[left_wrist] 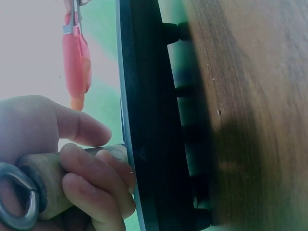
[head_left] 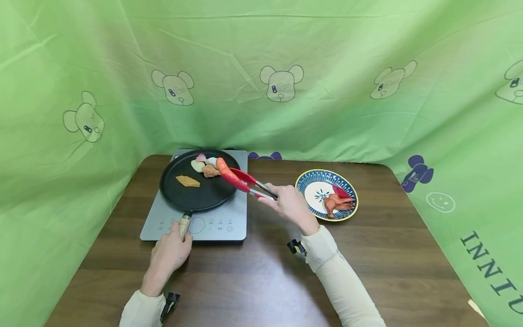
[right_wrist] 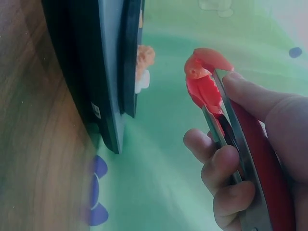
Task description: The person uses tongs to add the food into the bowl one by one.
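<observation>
My left hand [head_left: 169, 250] grips the handle [head_left: 185, 222] of a black frying pan [head_left: 196, 197]. In the left wrist view its fingers curl round the handle, near a metal ring [left_wrist: 32, 207] at the end. My right hand [head_left: 292, 204] holds red-and-metal tongs [right_wrist: 260, 159] over the pan's right side. Between the tongs' red tips is an orange-red, sausage-like piece [head_left: 221, 164], raised above the pan in the right wrist view. A golden flat piece [head_left: 188, 181], a brown fried piece [head_left: 210, 171] and a pale oval piece [head_left: 197, 165] lie in the pan.
Under the pan is a silver induction cooker [head_left: 239, 218]. Right of it, a blue-patterned plate [head_left: 312, 190] bears brown meat pieces [head_left: 333, 204] and a red piece [head_left: 341, 191]. Green cloth [head_left: 229, 118] hangs behind and beside the wooden table [head_left: 261, 272].
</observation>
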`<act>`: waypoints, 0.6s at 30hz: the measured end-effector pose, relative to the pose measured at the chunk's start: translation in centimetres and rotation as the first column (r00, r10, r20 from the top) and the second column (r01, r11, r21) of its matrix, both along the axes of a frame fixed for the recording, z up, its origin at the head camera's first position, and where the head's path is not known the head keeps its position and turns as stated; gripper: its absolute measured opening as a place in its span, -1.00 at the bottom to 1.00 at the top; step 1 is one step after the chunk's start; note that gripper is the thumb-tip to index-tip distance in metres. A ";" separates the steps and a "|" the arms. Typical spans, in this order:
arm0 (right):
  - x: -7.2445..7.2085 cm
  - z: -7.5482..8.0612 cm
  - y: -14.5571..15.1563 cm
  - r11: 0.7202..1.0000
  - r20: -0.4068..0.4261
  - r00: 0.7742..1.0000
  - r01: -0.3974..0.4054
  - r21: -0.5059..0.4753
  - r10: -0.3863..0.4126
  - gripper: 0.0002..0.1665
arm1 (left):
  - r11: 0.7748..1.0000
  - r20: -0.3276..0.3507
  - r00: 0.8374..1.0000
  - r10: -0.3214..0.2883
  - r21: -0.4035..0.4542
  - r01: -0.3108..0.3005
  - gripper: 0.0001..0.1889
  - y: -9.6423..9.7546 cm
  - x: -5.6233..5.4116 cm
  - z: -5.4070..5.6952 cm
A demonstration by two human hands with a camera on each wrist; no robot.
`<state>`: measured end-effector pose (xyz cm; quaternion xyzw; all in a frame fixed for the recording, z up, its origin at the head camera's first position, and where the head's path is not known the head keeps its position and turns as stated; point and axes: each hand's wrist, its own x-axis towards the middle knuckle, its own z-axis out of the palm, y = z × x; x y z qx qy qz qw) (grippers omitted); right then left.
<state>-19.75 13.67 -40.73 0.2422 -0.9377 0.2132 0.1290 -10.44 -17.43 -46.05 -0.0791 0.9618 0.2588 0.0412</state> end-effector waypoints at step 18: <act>-1.3 -0.2 -2.5 0.997 0.058 0.998 -0.001 0.082 -0.004 -0.50 | 1.000 0.010 1.000 -0.014 0.025 0.013 -0.45 -0.1 0.1 0.2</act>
